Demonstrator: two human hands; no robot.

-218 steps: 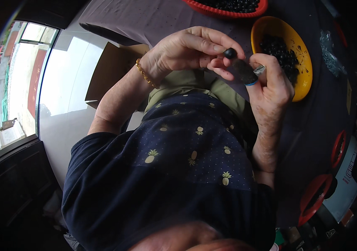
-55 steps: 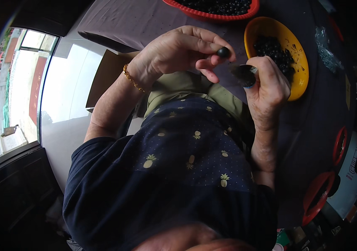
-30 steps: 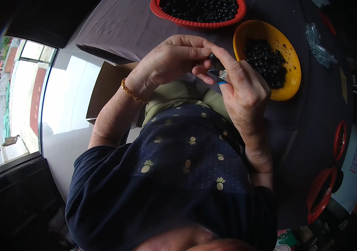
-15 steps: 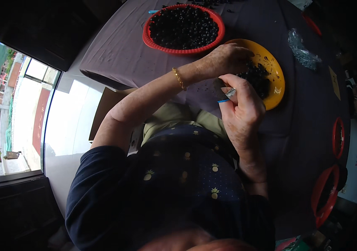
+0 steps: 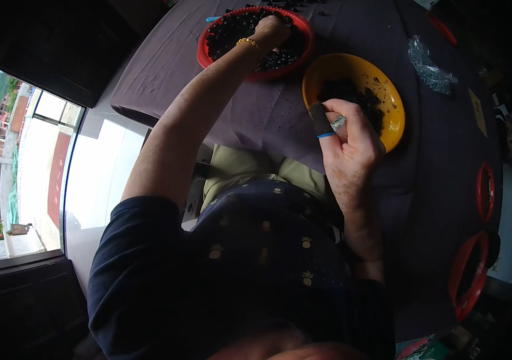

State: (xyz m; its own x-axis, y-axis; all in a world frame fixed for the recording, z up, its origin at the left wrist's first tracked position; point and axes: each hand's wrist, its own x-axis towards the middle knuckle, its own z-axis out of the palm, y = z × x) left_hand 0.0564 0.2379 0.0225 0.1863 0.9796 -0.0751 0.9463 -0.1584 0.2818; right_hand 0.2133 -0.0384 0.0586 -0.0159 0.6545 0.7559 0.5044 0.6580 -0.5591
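Observation:
My left hand [image 5: 271,33] is down in a red plastic basket [image 5: 203,57] filled with small round black pieces [image 5: 227,43]. Its fingers curl among them, and their tips are partly hidden. My right hand [image 5: 352,156] is closed at the near side of a yellow plate [image 5: 395,99]. A dark cover with a blue edge [image 5: 321,120] sits on its thumb, which meets the bent index finger. Something small and pale greyish [image 5: 338,122] shows between the fingers; I cannot make out its kind. Black pieces [image 5: 349,90] are heaped on the plate, with thin dark bits around them.
A purple-grey cloth [image 5: 250,120] covers the table. A crumpled clear plastic bag [image 5: 430,69] lies right of the plate. Two red-rimmed containers [image 5: 453,282] stand at the right edge. More loose black pieces [image 5: 295,5] lie beyond the basket. A bright window [image 5: 27,162] is at far left.
My left hand has moved from above the yellow plate, up and left into the red basket. My right hand stays closed in nearly the same place.

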